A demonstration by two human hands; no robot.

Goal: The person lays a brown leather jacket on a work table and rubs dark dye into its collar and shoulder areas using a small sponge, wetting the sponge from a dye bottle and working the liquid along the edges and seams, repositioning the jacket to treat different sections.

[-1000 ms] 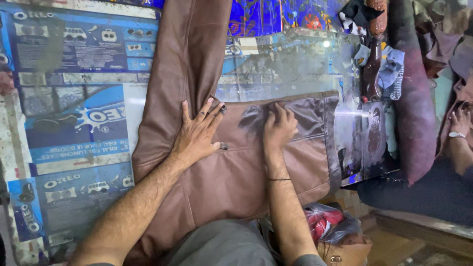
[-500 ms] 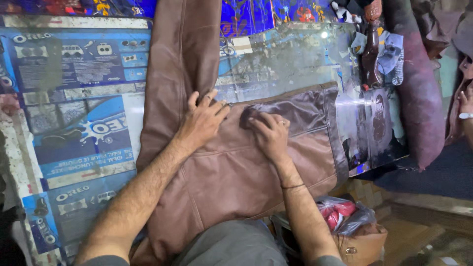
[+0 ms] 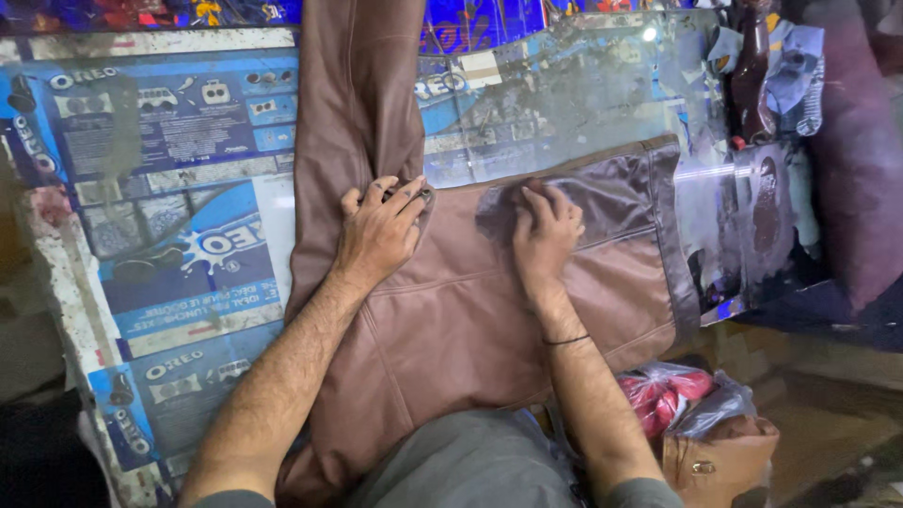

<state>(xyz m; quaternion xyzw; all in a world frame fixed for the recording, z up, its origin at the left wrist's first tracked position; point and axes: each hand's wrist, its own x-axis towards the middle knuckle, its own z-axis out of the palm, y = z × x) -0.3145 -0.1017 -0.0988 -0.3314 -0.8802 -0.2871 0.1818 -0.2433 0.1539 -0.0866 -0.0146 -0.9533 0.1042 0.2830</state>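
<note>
A brown leather garment point(image 3: 451, 320) lies spread over a worktable covered with blue printed cardboard point(image 3: 179, 188). One brown strip of it runs up toward the far edge. My left hand point(image 3: 378, 230) presses on the fold where that strip meets the wide panel, fingers bent over the edge. My right hand point(image 3: 544, 230) rests with curled fingers on a darker, shinier patch of the leather point(image 3: 611, 188), and a thin black band circles that wrist. Whether the right hand has anything under its fingers is hidden.
A sheet of clear plastic or glass point(image 3: 583, 94) covers the table's right part. A dark bottle point(image 3: 752, 66) and crumpled cloth stand at the far right. Below the table edge sit a brown bag point(image 3: 720, 461) and a red and clear plastic bundle point(image 3: 677, 390).
My left hand went from lying flat with spread fingers to curled over the fold, slightly farther up. My right hand slid a little toward the dark patch's edge.
</note>
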